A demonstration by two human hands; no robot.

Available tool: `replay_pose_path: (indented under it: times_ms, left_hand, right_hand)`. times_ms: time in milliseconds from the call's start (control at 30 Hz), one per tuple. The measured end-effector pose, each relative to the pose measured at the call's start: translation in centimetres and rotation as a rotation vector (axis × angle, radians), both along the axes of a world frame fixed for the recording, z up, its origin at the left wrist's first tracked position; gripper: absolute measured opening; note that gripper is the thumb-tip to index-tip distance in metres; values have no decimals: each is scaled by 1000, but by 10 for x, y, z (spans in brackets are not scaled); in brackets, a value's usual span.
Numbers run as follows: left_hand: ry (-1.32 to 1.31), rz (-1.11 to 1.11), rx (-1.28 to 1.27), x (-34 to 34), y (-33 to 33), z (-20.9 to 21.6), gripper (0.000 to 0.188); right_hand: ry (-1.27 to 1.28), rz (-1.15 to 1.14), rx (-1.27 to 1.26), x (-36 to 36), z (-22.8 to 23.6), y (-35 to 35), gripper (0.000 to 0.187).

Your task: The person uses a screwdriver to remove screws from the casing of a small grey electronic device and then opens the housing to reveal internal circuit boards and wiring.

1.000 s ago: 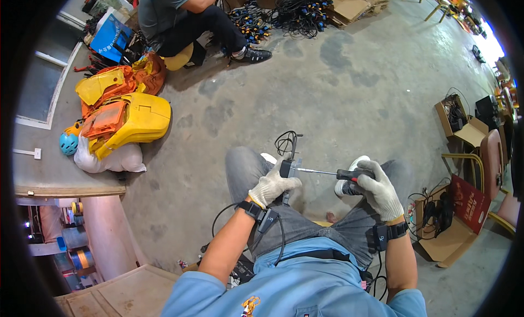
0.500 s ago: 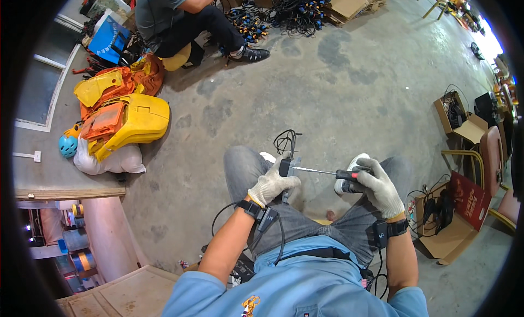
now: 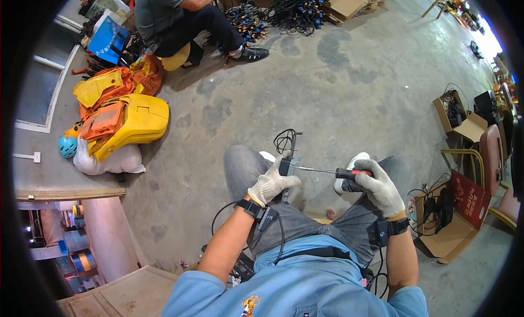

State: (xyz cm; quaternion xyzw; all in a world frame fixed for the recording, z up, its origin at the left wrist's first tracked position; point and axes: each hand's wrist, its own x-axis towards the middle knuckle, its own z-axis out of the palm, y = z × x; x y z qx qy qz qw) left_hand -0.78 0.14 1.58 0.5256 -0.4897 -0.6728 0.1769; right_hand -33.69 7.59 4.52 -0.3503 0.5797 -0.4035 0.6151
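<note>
My left hand (image 3: 274,185), in a knitted white glove, is closed around a small black device (image 3: 285,167) with a grey bracket-like part beside it. A black cable (image 3: 285,140) runs from its upper end and lies coiled beyond my left knee. Gloved the same way, my right hand (image 3: 380,188) grips the black and red handle of a screwdriver (image 3: 345,174). The long metal shaft points left, and its tip meets the device's right side. Both hands are above my lap, between my knees. The exact spot under the tip is too small to make out.
Yellow and orange plastic shells (image 3: 136,120) lie at the left beside a blue helmet (image 3: 68,146). Another person (image 3: 180,22) sits at the far left near piled cables (image 3: 297,11). To the right stand an open cardboard box (image 3: 445,243) with cables and a chair (image 3: 489,158).
My right fingers have shifted on the screwdriver handle, which appears turned, with more red showing. The left hand and the device stay where they were.
</note>
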Motion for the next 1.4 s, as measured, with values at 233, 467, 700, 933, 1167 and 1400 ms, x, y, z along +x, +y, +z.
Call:
replay_pose_path:
  times_ms: [233, 467, 700, 933, 1167, 1400]
  left_hand:
    - [60, 21, 51, 3, 1, -12, 90]
    - [47, 13, 128, 5, 0, -14, 99]
    - [9, 4, 79, 5, 1, -14, 98]
    - [59, 8, 52, 3, 1, -14, 95]
    - [-54, -33, 6, 7, -1, -27, 95]
    - [-30, -49, -3, 5, -1, -35, 117]
  right_hand:
    - [-80, 7, 198, -5, -2, -4, 33]
    - [-175, -81, 91, 2, 6, -5, 29]
    - [-117, 122, 260, -13, 0, -7, 31]
    - [-205, -62, 93, -8, -7, 1, 32]
    - [-619, -181, 172, -20, -11, -2, 42]
    - [-346, 134, 122, 58, 7, -35, 26]
